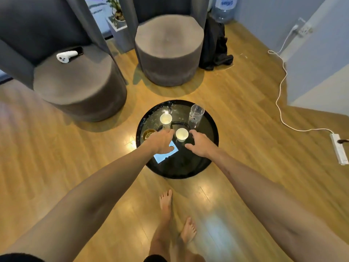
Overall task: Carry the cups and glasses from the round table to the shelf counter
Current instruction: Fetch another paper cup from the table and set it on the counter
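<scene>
We saw two cups point(182, 134) and a tall glass point(196, 116) standing upright on the table point(211, 148); left hand point(162, 142) and right hand point(200, 144) flanked the near cup, fingers spread, grasping nothing.

A round black glossy worktop point(205, 157) stands on a wooden floor point(236, 114). Two white cups rest on it: one point(165, 119) toward the far side, another point(181, 134) near the centre. A clear glass point(196, 115) stands upright at the far right. A gold-toned dish point(147, 133) sits at the left edge. The dark surface mirrors a pale blue rectangle point(166, 154) and scattered light spots.
</scene>
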